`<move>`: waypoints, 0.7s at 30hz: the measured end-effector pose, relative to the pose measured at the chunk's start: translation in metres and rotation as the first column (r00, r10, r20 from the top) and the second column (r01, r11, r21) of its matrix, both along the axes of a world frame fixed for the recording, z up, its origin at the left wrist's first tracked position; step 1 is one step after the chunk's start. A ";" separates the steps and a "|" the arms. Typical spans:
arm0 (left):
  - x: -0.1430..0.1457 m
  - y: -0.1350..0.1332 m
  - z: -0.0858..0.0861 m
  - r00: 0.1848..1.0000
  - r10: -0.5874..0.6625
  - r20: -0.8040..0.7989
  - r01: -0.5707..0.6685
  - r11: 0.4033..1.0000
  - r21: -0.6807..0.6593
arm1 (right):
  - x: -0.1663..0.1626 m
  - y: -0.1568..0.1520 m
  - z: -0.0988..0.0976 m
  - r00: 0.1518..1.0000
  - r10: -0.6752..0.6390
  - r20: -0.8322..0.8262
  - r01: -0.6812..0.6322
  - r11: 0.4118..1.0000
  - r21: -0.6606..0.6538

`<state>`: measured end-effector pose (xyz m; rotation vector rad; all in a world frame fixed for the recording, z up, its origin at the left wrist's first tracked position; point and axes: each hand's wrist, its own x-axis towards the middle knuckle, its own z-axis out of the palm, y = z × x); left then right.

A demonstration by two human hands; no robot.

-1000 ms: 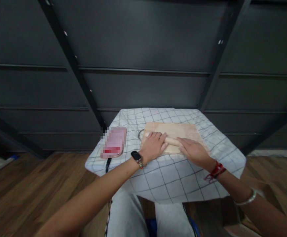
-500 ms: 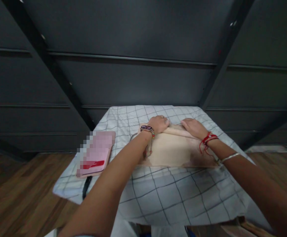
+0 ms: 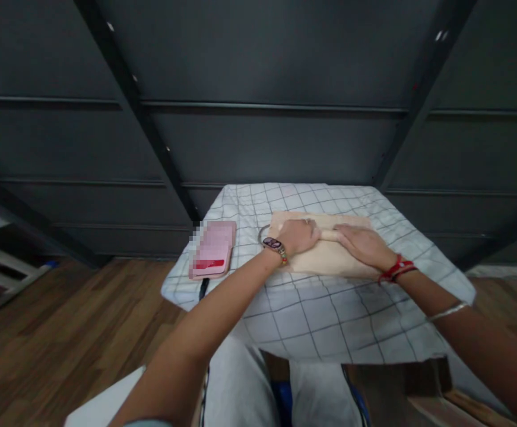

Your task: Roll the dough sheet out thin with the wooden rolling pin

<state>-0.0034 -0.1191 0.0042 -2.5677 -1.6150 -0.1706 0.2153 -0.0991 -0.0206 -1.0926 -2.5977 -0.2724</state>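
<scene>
A thin beige sheet [image 3: 316, 264] lies flat, with a narrow beige roll [image 3: 329, 235] across it. Whether the roll is part of the sheet or a separate stick, I cannot tell. My left hand [image 3: 300, 236] curls over the roll's left part, its fingertips mostly hidden. On the right part rests my right hand [image 3: 365, 244], fairly flat, fingers stretched out together and pointing inward. A short stretch of the roll shows between the two hands. Part of a grey ring-shaped thing [image 3: 262, 235] shows at the sheet's left edge.
A white checked cloth [image 3: 324, 317] covers the small table. A pink phone [image 3: 216, 246], partly blurred out, lies on its left side above a black strap [image 3: 203, 289]. A dark panelled wall [image 3: 276, 145] stands behind. Below the table's front right is an open cardboard box [image 3: 427, 379].
The view has shifted and tilted down. My hands and the roll now lie nearer the middle of the sheet, with beige sheet showing beyond them. My right hand looks flatter.
</scene>
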 end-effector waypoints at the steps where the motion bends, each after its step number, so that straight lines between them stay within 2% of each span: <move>1: -0.001 -0.015 -0.002 1.000 -0.027 -0.002 0.027 0.999 0.027 | -0.001 -0.011 0.000 1.000 -0.016 -0.005 0.016 1.000 -0.005; 6: -0.002 -0.076 -0.006 0.995 -0.101 -0.013 0.102 0.989 0.109 | -0.004 -0.059 -0.001 0.996 -0.085 -0.006 0.085 0.996 -0.023; 8: -0.002 -0.088 -0.006 0.994 -0.109 -0.005 0.109 0.986 0.125 | -0.004 -0.072 -0.004 0.996 -0.090 -0.006 0.090 0.996 -0.020; 10: -0.003 -0.088 -0.008 0.994 -0.113 0.000 0.112 0.984 0.138 | -0.003 -0.078 -0.008 0.997 -0.077 -0.019 0.077 0.997 0.000; 14: -0.006 -0.060 -0.016 0.990 -0.139 0.002 0.137 0.980 0.147 | -0.002 -0.067 -0.011 0.998 -0.057 -0.005 0.058 0.995 0.080; 17: -0.006 -0.026 -0.017 0.991 -0.134 0.017 0.130 0.981 0.143 | -0.004 -0.041 -0.005 0.997 -0.071 0.039 0.067 0.993 0.101; 21: 0.000 0.017 -0.011 0.990 -0.139 0.012 0.135 0.978 0.161 | -0.009 -0.001 0.006 0.994 -0.064 0.085 0.059 0.996 0.064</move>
